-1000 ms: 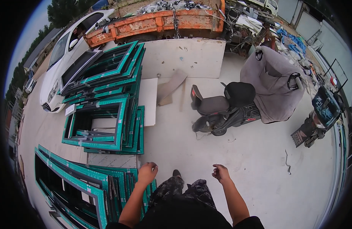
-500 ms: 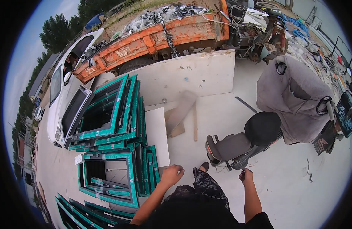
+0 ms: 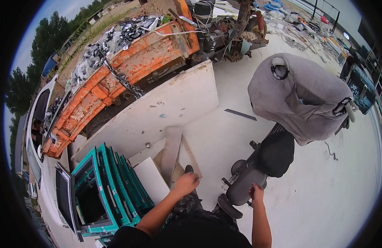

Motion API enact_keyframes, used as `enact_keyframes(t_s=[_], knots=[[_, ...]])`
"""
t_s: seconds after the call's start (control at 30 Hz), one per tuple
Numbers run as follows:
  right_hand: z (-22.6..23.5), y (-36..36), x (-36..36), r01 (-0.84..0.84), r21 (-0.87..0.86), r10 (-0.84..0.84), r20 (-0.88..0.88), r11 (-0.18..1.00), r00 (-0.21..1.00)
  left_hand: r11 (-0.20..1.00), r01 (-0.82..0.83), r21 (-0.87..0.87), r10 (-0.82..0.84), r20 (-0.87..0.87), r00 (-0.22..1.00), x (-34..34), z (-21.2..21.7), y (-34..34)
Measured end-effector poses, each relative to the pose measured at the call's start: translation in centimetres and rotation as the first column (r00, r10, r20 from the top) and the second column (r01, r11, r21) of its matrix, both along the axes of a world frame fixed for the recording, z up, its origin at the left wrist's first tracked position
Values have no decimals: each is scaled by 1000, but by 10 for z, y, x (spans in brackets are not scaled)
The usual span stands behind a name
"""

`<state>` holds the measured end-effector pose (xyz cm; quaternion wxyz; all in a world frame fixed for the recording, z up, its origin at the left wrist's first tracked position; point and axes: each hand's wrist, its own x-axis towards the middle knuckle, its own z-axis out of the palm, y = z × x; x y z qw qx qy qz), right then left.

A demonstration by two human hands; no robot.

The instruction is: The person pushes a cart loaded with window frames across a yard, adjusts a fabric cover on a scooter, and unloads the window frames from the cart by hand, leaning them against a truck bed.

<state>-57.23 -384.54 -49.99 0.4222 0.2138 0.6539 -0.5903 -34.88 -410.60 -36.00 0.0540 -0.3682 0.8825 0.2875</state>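
On the concrete floor (image 3: 323, 198), a grey-seated scooter (image 3: 257, 169) draped in a grey cover stands just beside the loosely curled, empty right hand (image 3: 256, 193), while the left hand (image 3: 186, 183) hangs clenched near teal-edged window frames (image 3: 112, 186).

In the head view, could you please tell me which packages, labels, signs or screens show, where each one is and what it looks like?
No signs or screens show; one possible label.
Frames: stacked upright, lower left, beside the left hand; rectangular, wrapped in teal film with white edging.
Possible label: a small white patch at the stack's foot, too small to tell.
Scooter cover: right of centre, beyond the right hand; grey cloth, no markings visible.
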Motion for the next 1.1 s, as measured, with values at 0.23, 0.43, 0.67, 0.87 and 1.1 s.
enact_keyframes(t_s=[0.23,0.43,0.67,0.87,1.1], knots=[[55,16,26,457,112,-458,-11,883,889,954,299,15,-298,-53,953,-94,7,-128],[61,-30,55,631,141,-638,5,763,770,933,359,-39,-360,-169,918,-204,30,-203],[4,-64,30,765,-21,-760,96,644,643,851,522,-57,-509,-340,791,-349,86,-190],[-38,-100,-71,802,-597,-878,389,-10,279,787,422,-449,-607,-447,656,-516,132,-195],[17,-140,-100,919,-394,-928,352,-33,118,711,457,-534,-598,-117,793,-586,103,-231]])
